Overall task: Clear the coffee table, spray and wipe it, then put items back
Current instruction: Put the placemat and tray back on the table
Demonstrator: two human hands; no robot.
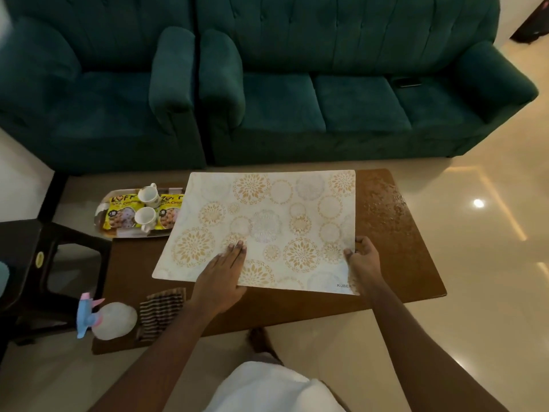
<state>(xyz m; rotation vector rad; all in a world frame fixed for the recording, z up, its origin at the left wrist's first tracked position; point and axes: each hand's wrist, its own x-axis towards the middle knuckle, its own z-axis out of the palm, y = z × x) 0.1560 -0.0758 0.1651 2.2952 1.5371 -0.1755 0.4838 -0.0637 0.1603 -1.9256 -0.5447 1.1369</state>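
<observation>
Head view: mat [276, 221] marked "KUBER" lies on the brown counter [401, 263]; left hand [221, 275] rests flat and open on it, right hand [364, 257] pinches its right edge. At the counter's left, a tray [102, 230] holds two cups [147, 205] on yellow snack packets [120, 212] printed "10"; sprayer [102, 316] and striped cloth [160, 310] sit near the front corner.

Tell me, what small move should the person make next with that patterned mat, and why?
Probably slide the mat a little right and square it up. It lies skewed on the coffee table, its left edge over the tray, bare wood at right. The left hand lies flat on it; the right hand pinches its right edge.
</observation>
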